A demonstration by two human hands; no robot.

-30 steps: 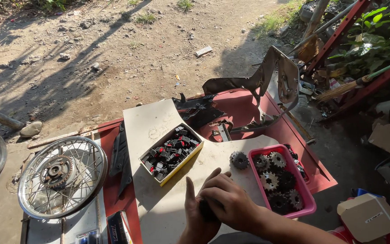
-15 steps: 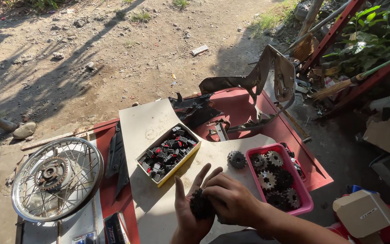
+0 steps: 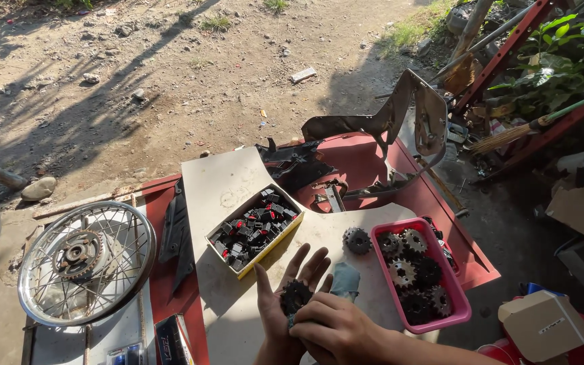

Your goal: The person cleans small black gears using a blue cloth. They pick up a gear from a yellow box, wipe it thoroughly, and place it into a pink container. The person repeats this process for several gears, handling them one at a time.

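Observation:
My left hand (image 3: 280, 297) is held palm up with fingers spread, and a small dark sprocket (image 3: 295, 296) lies on it. My right hand (image 3: 336, 328) lies over the left one with its fingers on the sprocket and on a grey-blue cloth (image 3: 346, 280). Both hands hover above a pale board (image 3: 231, 186). A loose sprocket (image 3: 356, 240) lies on the board just beyond them. To the right, a pink tray (image 3: 457, 301) holds several more sprockets.
A yellow-sided box (image 3: 255, 230) of small black and red parts sits on the board. A spoked wheel (image 3: 86, 260) lies at left. Bent metal panels (image 3: 400, 122) rest on the red table (image 3: 366, 159). A cardboard box (image 3: 545, 324) is at lower right, with dirt ground beyond.
My hands have lifted the sprocket off the board and opened the left palm under it. The view has shifted slightly to the right.

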